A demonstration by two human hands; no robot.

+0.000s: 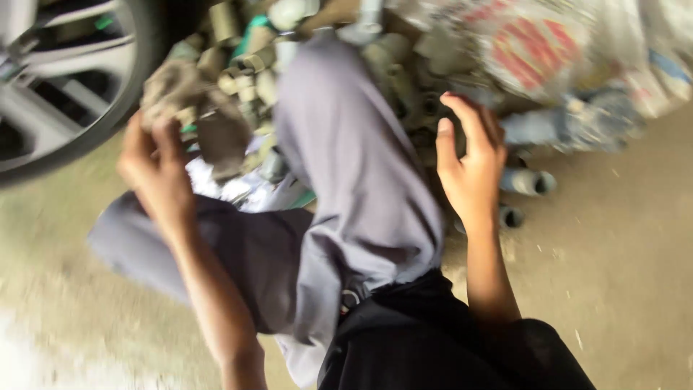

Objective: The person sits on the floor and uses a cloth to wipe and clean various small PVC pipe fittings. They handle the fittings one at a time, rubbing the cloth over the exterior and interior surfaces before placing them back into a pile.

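Head view is being blurred by motion: a dusty grey fitting (173,90) is being gripped by the left hand (155,170), while the right hand (469,162) is being held open over a pile of pipe fittings (245,68), too many to count. Two pipe ends (527,184) are lying right of it on the concrete floor (621,253); one car wheel (65,79) is standing beyond the left hand.

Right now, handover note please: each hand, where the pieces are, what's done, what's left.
Frame is motion-blurred, so detail is limited.
Left hand: raised at a grimy brownish piece; whether its grip is closed on it cannot be told.
Right hand: open, fingers spread, holding nothing, at the edge of the pile of short pipe fittings.
Pile lies on the concrete floor past the grey-trousered knees, between a car wheel and a printed sack. A few loose grey fittings lie beside the right hand.
Done: nothing visibly set apart.
Left: the pile looks unsorted.
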